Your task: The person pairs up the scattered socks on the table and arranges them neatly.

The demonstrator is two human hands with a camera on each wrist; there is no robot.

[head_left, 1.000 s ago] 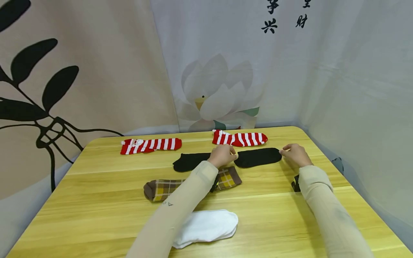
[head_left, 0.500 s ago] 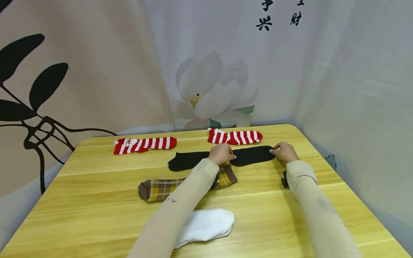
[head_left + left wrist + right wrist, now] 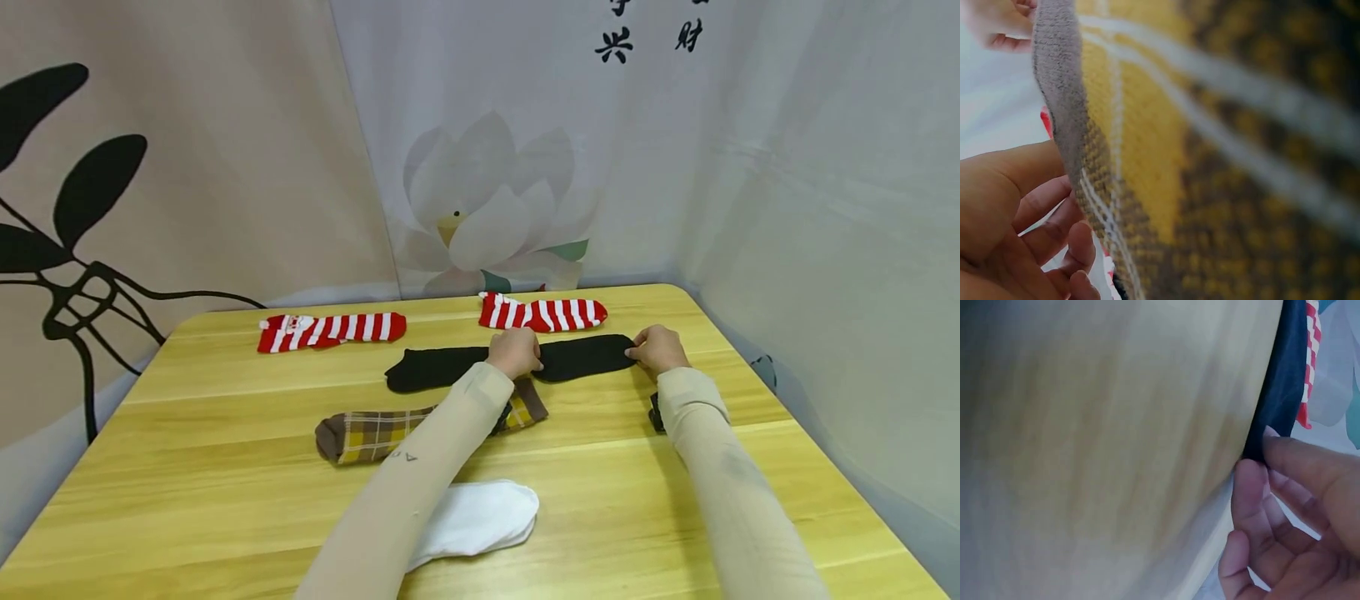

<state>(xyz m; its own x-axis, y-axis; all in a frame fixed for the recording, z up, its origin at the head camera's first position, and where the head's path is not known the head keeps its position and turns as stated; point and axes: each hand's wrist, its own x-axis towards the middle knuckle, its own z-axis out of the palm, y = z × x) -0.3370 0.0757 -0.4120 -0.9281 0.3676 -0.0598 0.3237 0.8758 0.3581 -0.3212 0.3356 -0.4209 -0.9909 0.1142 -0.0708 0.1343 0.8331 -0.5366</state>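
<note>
Fingers (image 3: 1250, 487), right hand (image 3: 660, 348): thumb and forefinger drawn together, pinching the right tip of the right black sock (image 3: 585, 358); remaining fingers bent. Fingers, left hand (image 3: 514, 352): bent, tips at the other end of the same sock; whether they pinch it cannot be told, the left wrist view having them partly hidden behind plaid knit.

Items on the wood-grain bench (image 3: 225, 508), near to far:

White sock (image 3: 487, 518), one or more, layered at the margin, toe toward the right edge; left part covered by the left sleeve (image 3: 420, 475).

Plaid sock (image 3: 375, 435), brown and yellow with pale lines, lying crosswise; middle under the left sleeve, brown toe toward the left edge.

Right black sock, lying crosswise between the two hands, toward the far right corner, well apart from the left edge.

Left black sock (image 3: 431, 369), in line with it, right end behind the left hand.

Striped sock (image 3: 348, 327), red and white, printed figure near one end, just beside the far edge, toward the far left corner.

Second striped sock (image 3: 558, 315), same colours, along the far edge, nearer the far right corner.

Backdrop (image 3: 285, 167), cloth, beyond the far edge: flower print, black leaves, black characters.
</note>
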